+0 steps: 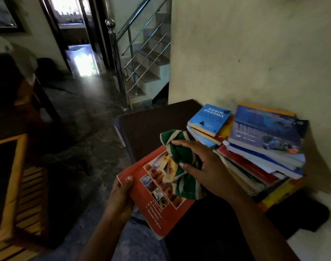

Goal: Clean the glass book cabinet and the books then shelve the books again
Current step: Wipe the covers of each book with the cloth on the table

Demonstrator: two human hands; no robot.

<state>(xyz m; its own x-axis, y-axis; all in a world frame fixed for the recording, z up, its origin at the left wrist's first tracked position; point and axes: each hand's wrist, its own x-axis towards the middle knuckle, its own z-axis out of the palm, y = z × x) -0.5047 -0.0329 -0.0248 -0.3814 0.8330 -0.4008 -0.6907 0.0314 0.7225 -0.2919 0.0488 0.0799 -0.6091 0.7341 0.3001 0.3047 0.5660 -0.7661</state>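
The red book (157,202) is held tilted at the counter's (151,125) near edge, glossy cover up, likely so it can be wiped. The left hand (121,196) steadies the book's left edge, grip clamped, thumb on the cover. Over its upper right corner the right hand's (204,166) grip bunches a green, pale-striped towelling cloth (181,159). Right of the book slump 2 piles of paperbacks (255,157) — probably next.
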